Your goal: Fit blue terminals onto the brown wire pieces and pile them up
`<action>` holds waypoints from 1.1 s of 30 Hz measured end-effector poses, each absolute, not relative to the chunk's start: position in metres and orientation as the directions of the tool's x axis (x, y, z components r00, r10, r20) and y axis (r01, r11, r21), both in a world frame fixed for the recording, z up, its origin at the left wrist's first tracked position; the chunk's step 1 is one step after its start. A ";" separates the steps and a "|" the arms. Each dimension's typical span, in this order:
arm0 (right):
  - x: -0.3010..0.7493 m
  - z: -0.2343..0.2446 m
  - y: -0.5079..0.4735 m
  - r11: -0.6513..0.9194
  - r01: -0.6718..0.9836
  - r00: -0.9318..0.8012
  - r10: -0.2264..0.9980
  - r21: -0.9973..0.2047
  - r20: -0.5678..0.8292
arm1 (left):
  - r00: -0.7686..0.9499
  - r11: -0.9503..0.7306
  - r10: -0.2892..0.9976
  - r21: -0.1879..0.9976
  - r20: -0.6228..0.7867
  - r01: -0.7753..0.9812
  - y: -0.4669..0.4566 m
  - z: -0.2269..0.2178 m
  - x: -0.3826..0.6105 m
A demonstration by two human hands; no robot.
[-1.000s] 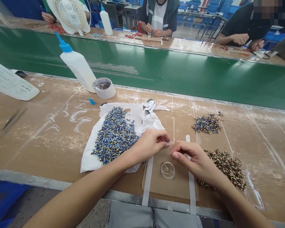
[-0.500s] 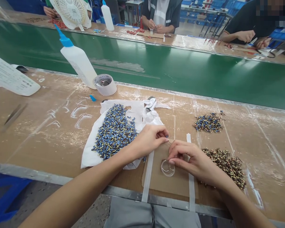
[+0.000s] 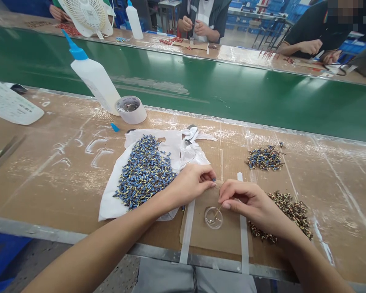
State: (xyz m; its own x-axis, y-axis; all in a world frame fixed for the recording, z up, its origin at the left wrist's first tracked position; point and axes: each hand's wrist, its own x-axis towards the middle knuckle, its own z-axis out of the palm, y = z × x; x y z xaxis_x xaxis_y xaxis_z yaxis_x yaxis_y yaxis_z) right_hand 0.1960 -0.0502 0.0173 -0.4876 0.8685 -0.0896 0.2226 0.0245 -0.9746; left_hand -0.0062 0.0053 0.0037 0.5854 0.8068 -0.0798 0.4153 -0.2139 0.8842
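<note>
My left hand [image 3: 198, 181] is closed in a pinch on a small blue piece [image 3: 214, 180], above a cardboard pad. Between the thumb and fingers of my right hand [image 3: 244, 199] is a thin wooden stick [image 3: 218, 210], its lower end inside a small clear cup [image 3: 214, 218]. The cup stands on the cardboard pad [image 3: 201, 236], which has white tape strips along its sides. Left of it, a heap of small blue-and-yellow pieces [image 3: 144, 171] lies on a white cloth [image 3: 108, 203]. By my right wrist is a pile of dark-and-cream pieces [image 3: 293, 211], partly hidden by my hand.
A smaller pile of blue pieces [image 3: 265, 158] sits farther back. Behind the cloth stand a tape roll [image 3: 132, 112] and a blue-tipped bottle [image 3: 94, 81]. Tweezers [image 3: 7, 152] lie at left. Across the green belt [image 3: 201, 85], several people work beside a fan [image 3: 85, 16].
The wooden stick in my right hand now reaches down into the clear cup. My left hand stays nearly in place, still pinching. The whole view has shifted slightly.
</note>
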 end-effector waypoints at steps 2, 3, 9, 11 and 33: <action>0.201 0.017 -0.051 -0.029 0.181 -0.397 0.913 -0.983 -0.100 | 0.586 -0.209 0.806 0.885 -0.085 0.417 0.005 0.003 -0.006; 0.203 0.016 -0.051 -0.034 0.166 -0.332 0.939 -0.986 -0.088 | 0.589 -0.206 0.803 0.887 -0.087 0.412 0.005 0.002 -0.005; 0.201 0.016 -0.052 0.119 0.222 0.060 0.989 -0.968 0.135 | 0.626 -0.179 0.773 0.910 -0.105 0.373 0.001 0.000 -0.002; 0.199 0.014 -0.052 0.137 0.264 0.089 0.982 -0.955 0.165 | 0.625 -0.171 0.772 0.911 -0.113 0.375 0.001 0.000 -0.001; 0.195 0.003 -0.052 0.179 0.439 -0.043 0.983 -0.881 0.178 | 0.648 -0.168 0.756 0.929 -0.092 0.328 -0.001 0.001 0.000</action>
State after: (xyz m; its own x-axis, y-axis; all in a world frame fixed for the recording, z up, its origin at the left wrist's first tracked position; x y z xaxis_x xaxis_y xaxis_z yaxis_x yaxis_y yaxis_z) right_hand 0.1955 -0.0521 0.0034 -0.0428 0.9830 0.1784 0.4386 0.1789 -0.8807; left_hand 0.0002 -0.0012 0.0012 0.6476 0.7564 -0.0918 0.3283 -0.1683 0.9295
